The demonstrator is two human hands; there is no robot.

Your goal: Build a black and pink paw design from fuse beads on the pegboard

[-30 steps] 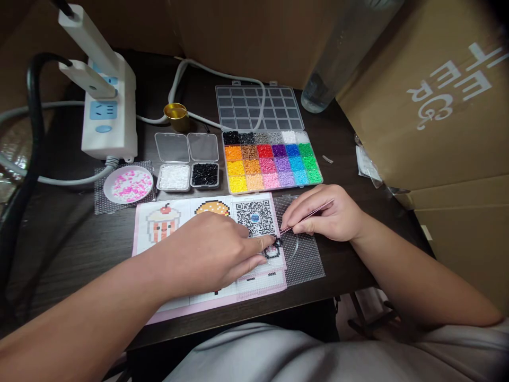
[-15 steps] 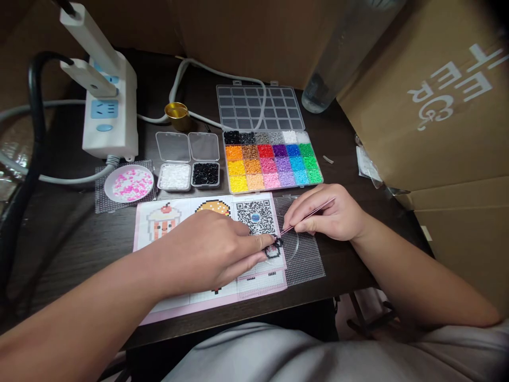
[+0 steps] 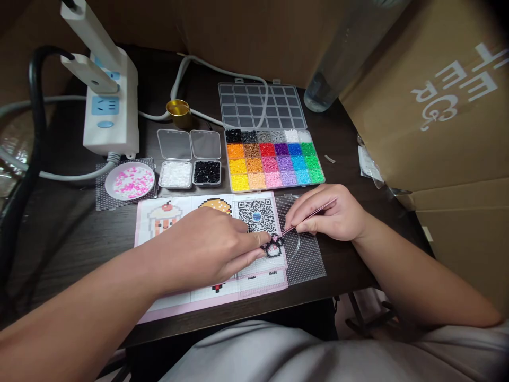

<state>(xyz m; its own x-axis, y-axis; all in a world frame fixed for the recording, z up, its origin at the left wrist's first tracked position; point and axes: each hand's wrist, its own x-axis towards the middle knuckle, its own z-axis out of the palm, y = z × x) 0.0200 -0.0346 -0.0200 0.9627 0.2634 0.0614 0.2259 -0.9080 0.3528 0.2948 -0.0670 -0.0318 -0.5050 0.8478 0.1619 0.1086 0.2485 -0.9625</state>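
Note:
My right hand (image 3: 330, 215) pinches pink tweezers (image 3: 310, 216), whose tip touches a small black-outlined bead figure (image 3: 273, 246) on a clear pegboard (image 3: 304, 260). My left hand (image 3: 210, 246) rests on the pattern sheet (image 3: 167, 223), fingers curled, fingertips pressing beside the bead figure. The sheet shows a cupcake, an orange bun and a QR code (image 3: 256, 215).
A bead organiser (image 3: 274, 164) with many colours lies open behind the sheet. Two small boxes hold white beads (image 3: 175, 174) and black beads (image 3: 207, 172). A dish of pink beads (image 3: 130, 181), a power strip (image 3: 111, 103), a gold cap (image 3: 178, 109), a bottle (image 3: 338, 58) and cardboard boxes (image 3: 437, 106) surround them.
My left fingertips have drawn back slightly to the left, uncovering more of the bead figure. The right hand and tweezers stay almost still.

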